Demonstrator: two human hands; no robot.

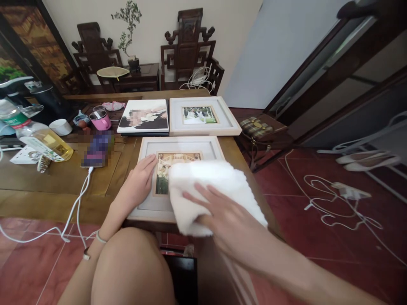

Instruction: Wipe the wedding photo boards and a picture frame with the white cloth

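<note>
A white-framed photo (149, 207) lies flat at the near edge of the wooden table (47, 182). My left hand (138, 180) rests flat on the frame's left side, fingers stretched out over the glass. My right hand (222, 216) lies with spread fingers on a white fluffy towel (210, 182), which covers the right half of the frame. Part of the picture shows between the two hands.
Behind it lie a second white framed photo (203, 115) and a photo album (144, 115). To the left are a pink cup (100, 120), a phone (97, 149) on a white cable, a bottle (41, 137) and a white bowl (60, 126). Cables lie on the red tile floor (333, 199).
</note>
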